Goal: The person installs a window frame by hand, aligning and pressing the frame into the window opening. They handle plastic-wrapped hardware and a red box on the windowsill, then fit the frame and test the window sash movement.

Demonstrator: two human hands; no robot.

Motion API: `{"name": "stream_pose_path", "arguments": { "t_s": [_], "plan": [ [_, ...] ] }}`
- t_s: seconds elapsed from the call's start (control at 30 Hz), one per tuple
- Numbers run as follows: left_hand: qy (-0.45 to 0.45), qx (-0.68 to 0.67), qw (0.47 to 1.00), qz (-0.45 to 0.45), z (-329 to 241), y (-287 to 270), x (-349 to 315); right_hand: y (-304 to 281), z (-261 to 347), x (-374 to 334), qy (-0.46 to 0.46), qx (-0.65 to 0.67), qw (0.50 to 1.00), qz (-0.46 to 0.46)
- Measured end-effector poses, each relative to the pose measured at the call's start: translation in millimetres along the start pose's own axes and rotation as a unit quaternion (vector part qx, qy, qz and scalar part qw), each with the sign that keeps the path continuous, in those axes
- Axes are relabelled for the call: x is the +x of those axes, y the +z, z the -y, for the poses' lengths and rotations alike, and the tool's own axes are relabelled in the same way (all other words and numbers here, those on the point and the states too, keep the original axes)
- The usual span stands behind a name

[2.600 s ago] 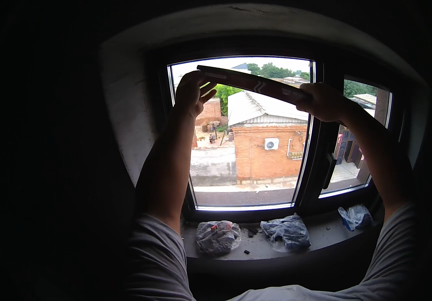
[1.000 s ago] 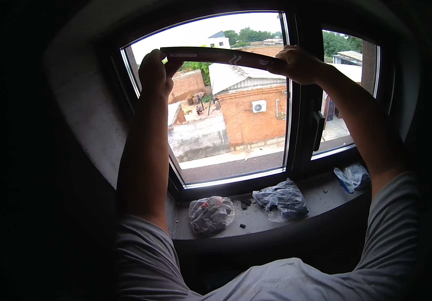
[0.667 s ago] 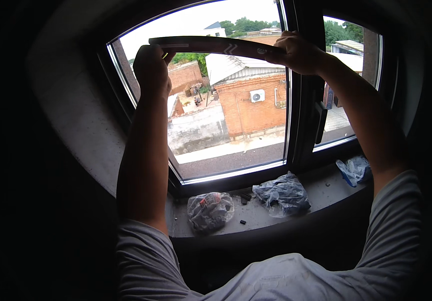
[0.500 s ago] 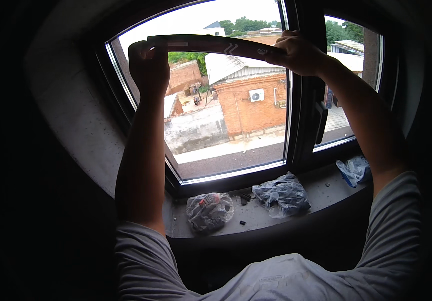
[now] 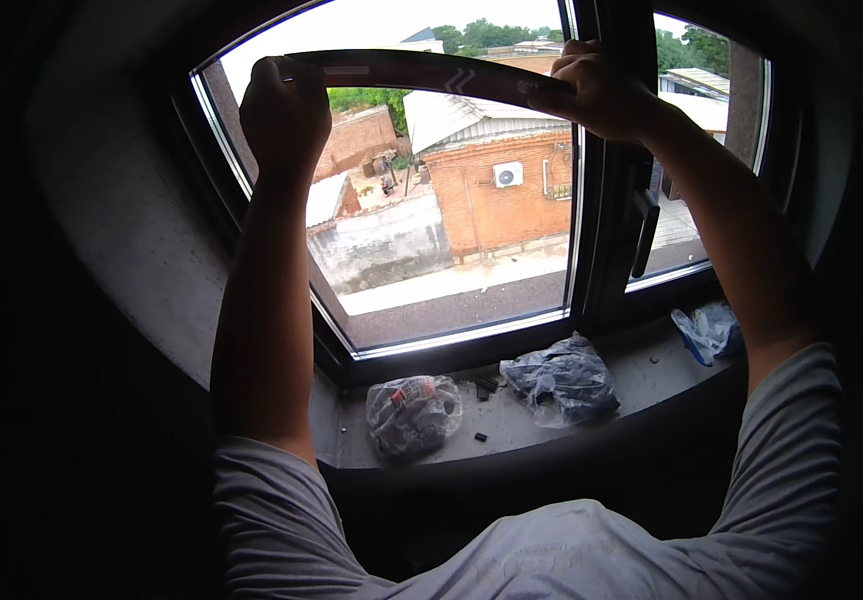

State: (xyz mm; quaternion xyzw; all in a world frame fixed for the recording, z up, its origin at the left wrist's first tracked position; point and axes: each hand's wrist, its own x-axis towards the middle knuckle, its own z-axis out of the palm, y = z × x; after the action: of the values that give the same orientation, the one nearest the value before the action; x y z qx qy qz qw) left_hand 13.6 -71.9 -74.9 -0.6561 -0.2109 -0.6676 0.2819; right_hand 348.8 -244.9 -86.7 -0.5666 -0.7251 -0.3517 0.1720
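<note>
A long, dark reddish bar (image 5: 401,72) with pale zigzag marks and a light strip near its left end is held up across the upper part of the window (image 5: 491,310). It lies roughly level and looks bowed by the lens. My left hand (image 5: 286,120) is closed round its left end. Around its right end, beside the dark upright of the window frame, my right hand (image 5: 601,95) is closed too. Both arms are raised and stretched out. I cannot tell whether the bar touches the frame or the glass.
On the sill (image 5: 451,445) below lie a clear plastic bag (image 5: 413,418) of dark items, a second bag (image 5: 561,382), small black pieces (image 5: 481,437) and a white and blue bag (image 5: 708,332). A window handle (image 5: 644,235) projects beneath my right forearm. Walls on both sides are dark.
The bar and my hands sit slightly higher in the picture, my left hand also further left. The window and sill have shifted a little as well. My grip looks the same.
</note>
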Motion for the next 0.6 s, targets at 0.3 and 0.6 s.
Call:
{"name": "stream_pose_path", "arguments": {
  "t_s": [0.3,0.6],
  "plan": [
    [-0.017,-0.13,0.991,-0.037,-17.9,-11.8,-7.6,4.6,-3.5,1.7,-0.023,-0.009,0.999,-0.023],
    [0.061,0.012,0.998,-0.022,-1.4,-26.8,-0.1,15.9,-6.5,4.2,-0.111,0.02,0.983,-0.146]
  ]
}}
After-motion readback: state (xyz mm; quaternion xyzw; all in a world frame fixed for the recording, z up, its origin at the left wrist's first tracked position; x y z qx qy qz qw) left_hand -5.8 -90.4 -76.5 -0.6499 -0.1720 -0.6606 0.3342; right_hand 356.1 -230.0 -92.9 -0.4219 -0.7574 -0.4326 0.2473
